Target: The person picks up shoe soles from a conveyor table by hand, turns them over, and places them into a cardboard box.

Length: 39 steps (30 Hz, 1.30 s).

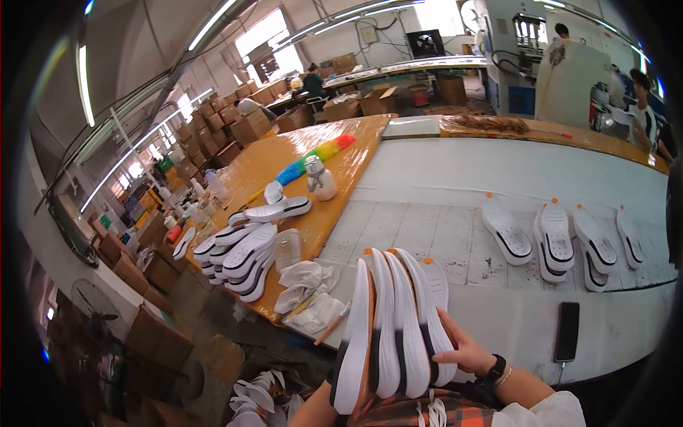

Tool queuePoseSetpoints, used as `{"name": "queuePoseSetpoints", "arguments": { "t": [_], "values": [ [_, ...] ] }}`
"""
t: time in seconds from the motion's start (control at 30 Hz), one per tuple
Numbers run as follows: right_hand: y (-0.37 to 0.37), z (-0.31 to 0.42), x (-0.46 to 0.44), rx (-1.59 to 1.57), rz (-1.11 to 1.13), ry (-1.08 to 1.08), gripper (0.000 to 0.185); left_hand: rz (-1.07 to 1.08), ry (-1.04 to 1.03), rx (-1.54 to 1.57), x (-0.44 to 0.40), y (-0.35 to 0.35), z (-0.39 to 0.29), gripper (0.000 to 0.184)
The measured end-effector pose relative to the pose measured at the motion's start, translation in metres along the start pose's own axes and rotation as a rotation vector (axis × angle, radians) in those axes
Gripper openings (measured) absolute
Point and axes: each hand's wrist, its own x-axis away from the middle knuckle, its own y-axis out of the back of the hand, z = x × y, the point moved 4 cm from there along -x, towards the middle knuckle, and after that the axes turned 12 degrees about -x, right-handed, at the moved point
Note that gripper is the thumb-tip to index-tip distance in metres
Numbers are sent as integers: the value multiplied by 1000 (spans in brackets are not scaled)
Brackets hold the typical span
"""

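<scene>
A row of white shoe soles (403, 334) with black and white heel parts stands on edge in front of my body, heels toward me. My right hand (466, 350) is closed on the right end of this row, thumb across the near side. My left forearm (313, 411) reaches in behind the leftmost sole; that hand and its fingers are hidden. Orange tabs show at the toe ends. Another sole (435, 281) with an orange tab lies just behind the row, partly covered.
More soles (506, 231) lie on the white worktable (427, 171) at right, near a phone (567, 331) with a cable. Left are piled soles (249, 252), a white cloth (306, 285), a bottle (320, 178) and a rainbow duster (313, 160). Below is a heap of white pieces (260, 398).
</scene>
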Motion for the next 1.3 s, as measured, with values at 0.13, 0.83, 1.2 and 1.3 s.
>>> {"name": "queuePoseSetpoints", "arguments": {
  "t": [0.13,0.83,1.2,1.3],
  "values": [
    [1,-6,4,25,38,19,103,-33,-47,3,9,0,1,52],
    [-40,39,-28,44,73,14,62,-369,-49,-615,26,-37,-76,50],
    [-17,20,-27,-49,-116,30,71,72,138,38,28,-65,-16,59],
    [-16,10,-22,10,-162,75,72,130,113,208,28,-70,7,69]
  ]
}}
